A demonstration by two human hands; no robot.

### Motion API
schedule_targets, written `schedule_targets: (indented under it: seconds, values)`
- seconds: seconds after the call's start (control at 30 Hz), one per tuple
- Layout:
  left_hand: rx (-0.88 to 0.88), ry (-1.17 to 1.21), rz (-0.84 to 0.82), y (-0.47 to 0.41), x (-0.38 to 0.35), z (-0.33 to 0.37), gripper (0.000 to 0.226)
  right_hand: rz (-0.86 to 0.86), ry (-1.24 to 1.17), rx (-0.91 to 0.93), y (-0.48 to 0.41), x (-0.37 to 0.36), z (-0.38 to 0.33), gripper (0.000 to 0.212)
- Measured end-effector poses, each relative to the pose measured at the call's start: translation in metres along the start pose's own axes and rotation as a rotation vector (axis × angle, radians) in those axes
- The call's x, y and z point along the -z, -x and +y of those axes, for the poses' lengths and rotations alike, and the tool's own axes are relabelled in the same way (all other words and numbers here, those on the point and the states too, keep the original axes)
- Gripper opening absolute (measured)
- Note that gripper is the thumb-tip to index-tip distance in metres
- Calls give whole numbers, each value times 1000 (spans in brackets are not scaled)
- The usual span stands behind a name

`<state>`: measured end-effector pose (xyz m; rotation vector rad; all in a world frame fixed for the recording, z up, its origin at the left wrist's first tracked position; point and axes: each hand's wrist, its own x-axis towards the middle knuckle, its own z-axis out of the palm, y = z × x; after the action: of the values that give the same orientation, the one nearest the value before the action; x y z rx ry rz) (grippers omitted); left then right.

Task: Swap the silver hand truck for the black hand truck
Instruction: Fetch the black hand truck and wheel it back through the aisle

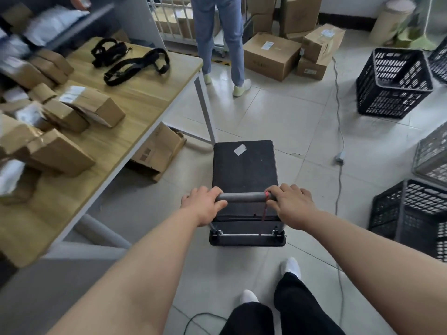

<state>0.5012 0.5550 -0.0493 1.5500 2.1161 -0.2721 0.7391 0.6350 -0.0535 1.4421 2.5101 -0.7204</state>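
The black hand truck (244, 170) stands on the tiled floor right in front of me, its flat black deck bearing a small white sticker. A grey padded handle bar (244, 197) runs across its near end. My left hand (205, 204) grips the left end of that bar and my right hand (291, 204) grips the right end, beside a thin red cord. No silver hand truck is in view.
A wooden table (135, 102) with taped parcels and black straps runs along the left. Another person (219, 42) stands ahead beside stacked cardboard boxes (273, 56). Black crates (394, 83) line the right side. A cable (338, 122) trails across the floor; an open box (157, 151) sits under the table.
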Motion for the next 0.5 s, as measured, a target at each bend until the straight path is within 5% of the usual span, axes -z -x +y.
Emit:
schedule_targets:
  seconds: [0.5]
  values:
    - [305,109,30,148,-75,23,34,-166,132,293,76,-32,-5,22]
